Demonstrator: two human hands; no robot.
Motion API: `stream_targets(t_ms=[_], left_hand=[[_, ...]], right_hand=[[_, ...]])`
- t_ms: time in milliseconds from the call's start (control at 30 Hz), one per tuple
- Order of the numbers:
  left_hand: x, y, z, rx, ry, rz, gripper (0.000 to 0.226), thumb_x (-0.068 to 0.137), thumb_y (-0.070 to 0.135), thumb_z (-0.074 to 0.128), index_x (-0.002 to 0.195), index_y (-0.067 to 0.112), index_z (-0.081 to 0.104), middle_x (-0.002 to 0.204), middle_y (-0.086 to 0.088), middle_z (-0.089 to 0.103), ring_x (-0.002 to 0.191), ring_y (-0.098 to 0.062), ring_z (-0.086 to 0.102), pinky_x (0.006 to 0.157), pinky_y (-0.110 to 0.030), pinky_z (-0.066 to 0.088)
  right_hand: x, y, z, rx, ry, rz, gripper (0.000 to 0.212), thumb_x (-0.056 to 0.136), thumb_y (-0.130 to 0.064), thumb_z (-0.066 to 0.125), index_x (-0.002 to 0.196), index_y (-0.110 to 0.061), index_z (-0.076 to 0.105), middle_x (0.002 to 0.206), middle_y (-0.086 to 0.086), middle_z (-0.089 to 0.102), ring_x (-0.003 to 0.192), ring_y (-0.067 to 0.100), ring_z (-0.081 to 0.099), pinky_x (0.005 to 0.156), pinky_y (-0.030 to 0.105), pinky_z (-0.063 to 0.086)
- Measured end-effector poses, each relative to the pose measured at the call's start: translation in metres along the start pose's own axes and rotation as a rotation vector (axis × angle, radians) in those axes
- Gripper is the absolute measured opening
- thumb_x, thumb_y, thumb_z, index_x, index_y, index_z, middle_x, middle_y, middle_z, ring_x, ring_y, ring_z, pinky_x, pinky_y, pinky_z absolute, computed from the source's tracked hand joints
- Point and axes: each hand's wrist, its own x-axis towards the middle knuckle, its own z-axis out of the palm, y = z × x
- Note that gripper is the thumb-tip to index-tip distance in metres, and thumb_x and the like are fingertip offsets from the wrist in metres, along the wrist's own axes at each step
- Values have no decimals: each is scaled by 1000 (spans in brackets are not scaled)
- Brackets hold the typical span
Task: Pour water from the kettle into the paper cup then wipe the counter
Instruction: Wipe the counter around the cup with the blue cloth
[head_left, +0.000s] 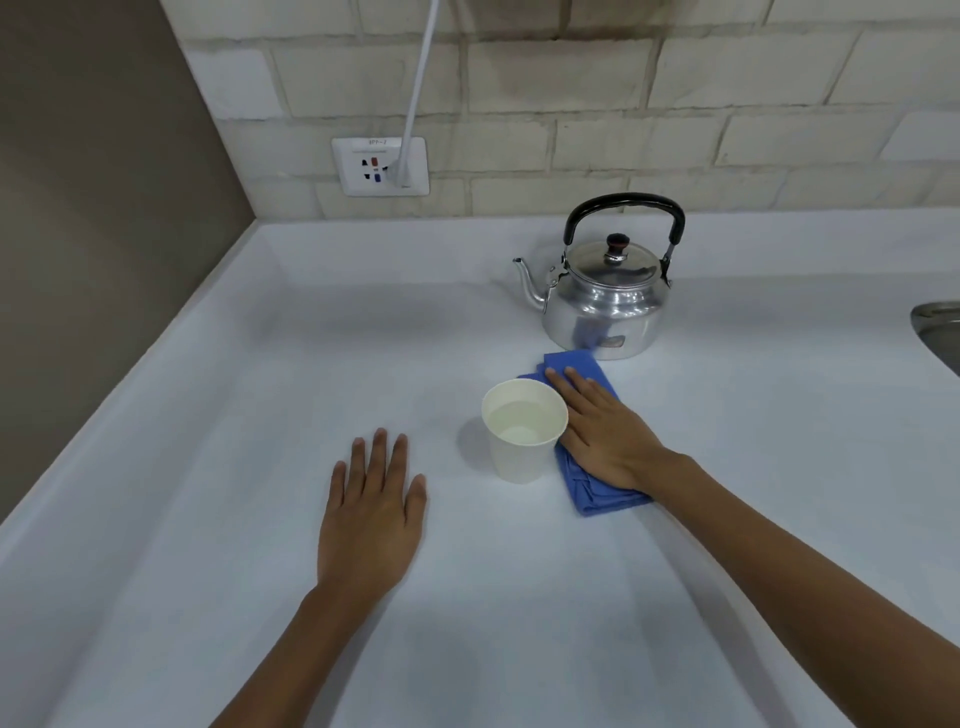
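A white paper cup (519, 457) stands upright on the white counter (260, 364) and holds clear water. Behind it sits a shiny metal kettle (605, 306), lid on, black handle up, spout pointing left. A folded blue cloth (597, 496) lies between the cup and the kettle's front, just right of the cup. My right hand (605, 434) lies flat on this cloth, fingers together and stretched toward the kettle, its edge close to the cup. Left of the cup, my left hand (371, 519) rests palm down on the bare counter with fingers spread.
A wall socket (381, 166) with a white cable plugged in sits on the tiled back wall. A brown side wall (104, 208) closes the counter's left end. The rim of a metal sink (937, 325) shows at the far right edge.
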Motion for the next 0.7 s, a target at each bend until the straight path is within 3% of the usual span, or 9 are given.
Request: stream_targets(t_ms=[100, 200, 333, 500, 600, 700], left_hand=[[-1, -3, 0, -23, 4, 9, 56, 97, 41, 14, 145, 22, -8, 156, 0, -8, 143, -18, -11, 115, -33, -7], [0, -4, 1, -35, 13, 11, 55, 96, 43, 13, 141, 24, -14, 156, 3, -10, 143, -15, -12, 114, -31, -10], [-1, -4, 2, -52, 11, 2, 54, 97, 43, 13, 139, 25, -17, 156, 3, -11, 142, -14, -13, 114, -31, -10], [1, -1, 1, 3, 13, 14, 59, 93, 43, 2, 146, 20, -5, 156, -1, -7, 144, -20, -8, 115, -35, -5], [1, -3, 2, -31, -1, 10, 56, 97, 41, 11, 146, 19, -5, 157, -2, -6, 144, -20, -9, 117, -37, -3], [0, -5, 3, -28, -6, 21, 56, 97, 40, 14, 141, 20, -13, 157, -2, -8, 143, -20, -10, 117, -36, -2]], right_hand=[[-19, 3, 5, -6, 18, -120, 49, 99, -31, 20, 138, -28, -10, 155, -6, -7, 142, 10, -13, 118, 28, -5], [-47, 20, 6, -9, 6, -191, 48, 96, -36, 16, 137, -40, -9, 151, -16, -11, 141, 5, -15, 116, 24, -7], [-55, 61, -8, -4, 35, 10, 51, 98, -30, 28, 140, -36, 0, 155, -8, 0, 144, 11, -3, 118, 28, -1], [-42, 46, -9, -18, 47, 343, 52, 98, -33, 23, 145, -27, 2, 158, 1, -4, 144, 17, -7, 118, 33, -3], [-57, 9, 2, -15, 95, 338, 53, 98, -35, 22, 145, -26, -1, 157, 2, -7, 144, 19, -9, 116, 32, -7], [-93, -24, 15, 5, 122, 196, 54, 95, -43, 15, 144, -33, -6, 154, -8, -13, 142, 13, -16, 114, 27, -13]])
